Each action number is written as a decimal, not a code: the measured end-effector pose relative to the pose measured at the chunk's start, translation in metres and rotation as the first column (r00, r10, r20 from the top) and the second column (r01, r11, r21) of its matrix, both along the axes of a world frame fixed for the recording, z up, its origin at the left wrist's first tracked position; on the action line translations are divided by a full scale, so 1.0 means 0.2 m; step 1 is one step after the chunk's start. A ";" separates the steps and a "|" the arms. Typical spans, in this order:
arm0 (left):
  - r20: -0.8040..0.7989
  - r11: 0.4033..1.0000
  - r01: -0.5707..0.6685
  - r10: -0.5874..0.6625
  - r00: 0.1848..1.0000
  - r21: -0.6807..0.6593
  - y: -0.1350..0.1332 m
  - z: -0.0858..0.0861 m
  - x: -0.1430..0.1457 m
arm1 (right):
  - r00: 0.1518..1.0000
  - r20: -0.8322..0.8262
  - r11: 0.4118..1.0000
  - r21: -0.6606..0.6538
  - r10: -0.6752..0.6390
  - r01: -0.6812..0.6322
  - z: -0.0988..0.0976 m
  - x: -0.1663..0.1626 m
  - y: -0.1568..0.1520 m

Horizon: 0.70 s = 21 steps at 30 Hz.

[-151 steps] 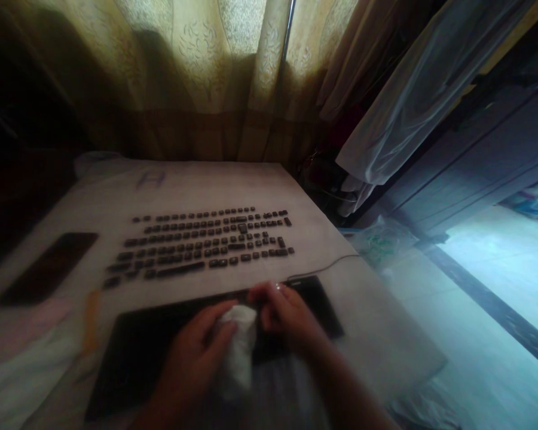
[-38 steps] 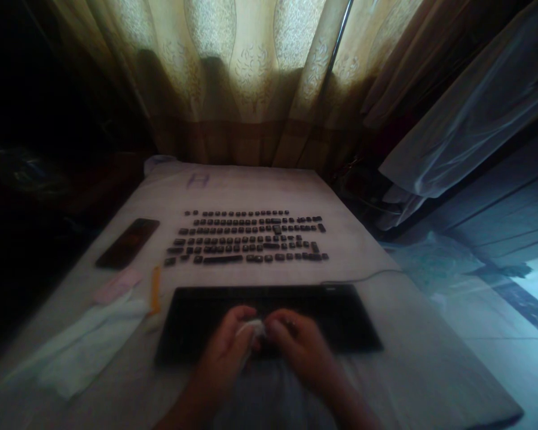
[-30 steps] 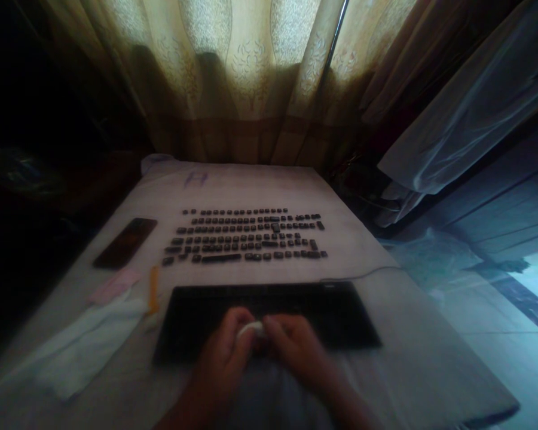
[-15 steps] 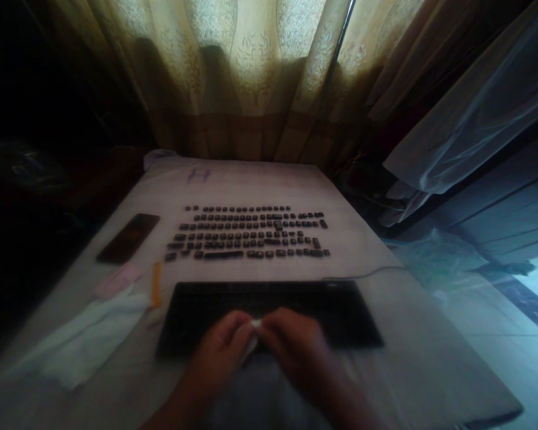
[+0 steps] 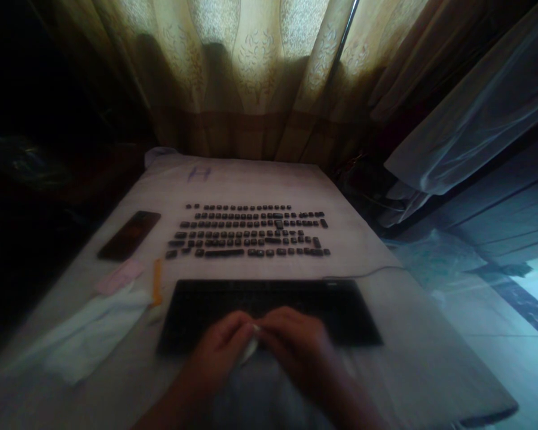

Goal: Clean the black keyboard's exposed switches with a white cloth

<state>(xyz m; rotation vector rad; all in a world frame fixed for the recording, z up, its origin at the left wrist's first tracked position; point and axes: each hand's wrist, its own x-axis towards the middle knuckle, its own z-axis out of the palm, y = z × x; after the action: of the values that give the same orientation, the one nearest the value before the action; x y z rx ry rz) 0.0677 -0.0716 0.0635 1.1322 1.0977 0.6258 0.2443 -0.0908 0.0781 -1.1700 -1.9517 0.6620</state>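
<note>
Over the front of a black keyboard base (image 5: 269, 298), both hands meet at the fingertips. My left hand (image 5: 226, 340) is closed on a small white piece (image 5: 250, 349), which looks soft like cloth or tissue; its exact kind is unclear. The fingertips of my right hand (image 5: 293, 337) are pinched together at the upper end of that piece. Behind the base, many loose black keycaps (image 5: 237, 225) lie in several rows. The fingers hide part of the base and of the white piece.
A dark phone (image 5: 129, 236) lies at the left. Nearer are a pink cloth (image 5: 120, 278), a white cloth (image 5: 94, 334) and an orange strip-like tool (image 5: 156, 280). The keyboard's cable (image 5: 376, 272) runs off the right edge of the covered table (image 5: 430, 358). Curtains (image 5: 255, 77) hang behind.
The white piece now shows more below the left fingertips and less between the two hands. Both hands stay nearly in place, and the view has shifted slightly.
</note>
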 end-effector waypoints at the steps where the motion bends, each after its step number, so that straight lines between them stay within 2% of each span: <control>1: -0.016 1.000 0.005 -0.005 1.000 -0.010 0.00 0.01 0.00 | 0.999 0.042 0.999 0.037 0.005 -0.006 0.00 0.00 0.00; 5: -0.051 0.999 0.038 -0.040 0.998 -0.034 0.01 0.04 -0.01 | 0.975 0.221 0.984 0.175 -0.025 -0.014 0.01 0.00 0.00; 8: -0.065 0.994 0.104 -0.105 0.992 -0.020 0.00 0.06 -0.02 | 0.962 0.267 0.990 0.139 -0.050 0.013 0.00 0.00 0.01; 13: -0.070 0.988 0.149 -0.146 0.987 0.044 -0.02 0.08 -0.04 | 0.996 0.083 0.996 -0.079 -0.044 0.051 0.00 0.01 0.00; 18: -0.048 0.984 0.159 -0.156 0.987 0.084 -0.02 0.08 -0.05 | 0.996 -0.063 0.990 -0.120 0.062 -0.069 0.04 0.02 -0.02; 21: -0.103 0.979 0.188 -0.179 0.979 0.084 -0.02 0.07 -0.05 | 0.993 -0.105 0.991 -0.119 0.044 -0.057 0.04 0.02 -0.01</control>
<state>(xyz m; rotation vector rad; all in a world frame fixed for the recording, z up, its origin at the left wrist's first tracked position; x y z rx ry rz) 0.0581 -0.0749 0.0772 1.3392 1.0383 0.4866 0.2479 -0.0935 0.0871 -1.1392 -1.8819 0.8613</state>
